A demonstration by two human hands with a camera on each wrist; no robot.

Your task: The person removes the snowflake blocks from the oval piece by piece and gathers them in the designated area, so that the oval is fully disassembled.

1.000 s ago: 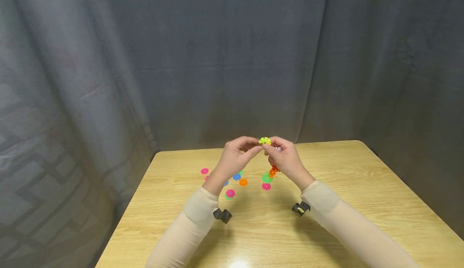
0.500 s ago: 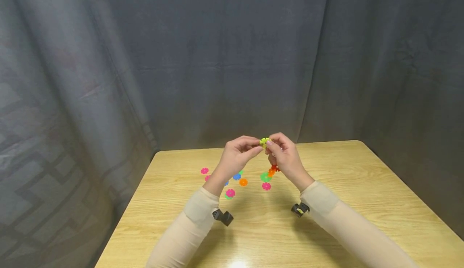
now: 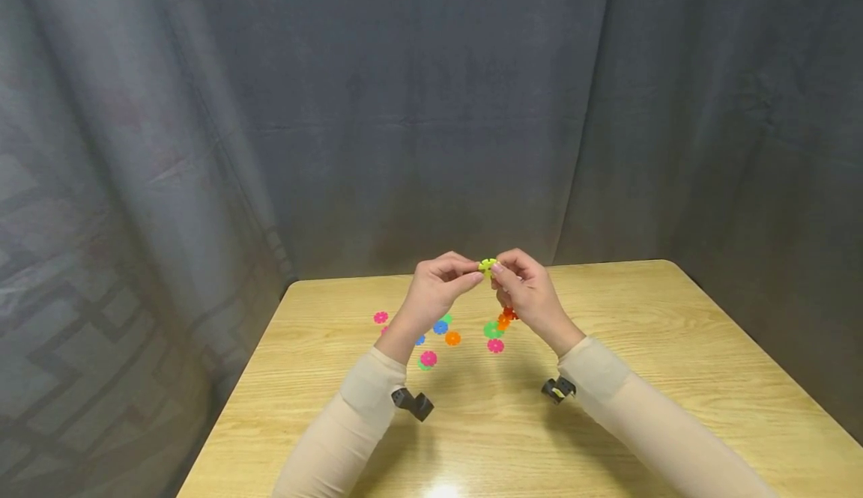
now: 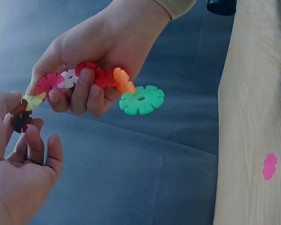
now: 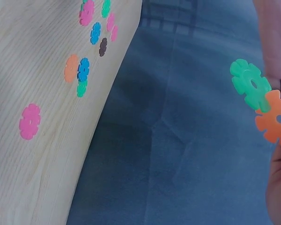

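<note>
Grey curtains hang all around the wooden table (image 3: pixel 607 378), and from my seat at the remote feed both hands are raised together above its far middle. What I'm looking at is a chain of snowflake discs (image 4: pixel 100 79), those flat notched plastic flowers that slot into each other. The right hand (image 3: pixel 529 292) has its fingers curled round the chain: pink, white, red and orange pieces in a row, with a green disc (image 4: pixel 141 99) dangling off the low end, clear of the table. At the other end sits a yellow disc (image 3: pixel 488 265), right where the two hands meet. The left hand (image 3: pixel 438 292) pinches a dark brown disc (image 4: pixel 20 119) between thumb and forefinger, and it touches the yellow one; I can't tell if they're actually slotted together.

Loose discs (image 3: pixel 441 333) lie scattered on the table below the hands in pink, blue, orange and green, and one pink disc (image 3: pixel 495 346) lies a bit apart on the right. The right wrist view shows the same scatter plus a brown one (image 5: pixel 103 47).
</note>
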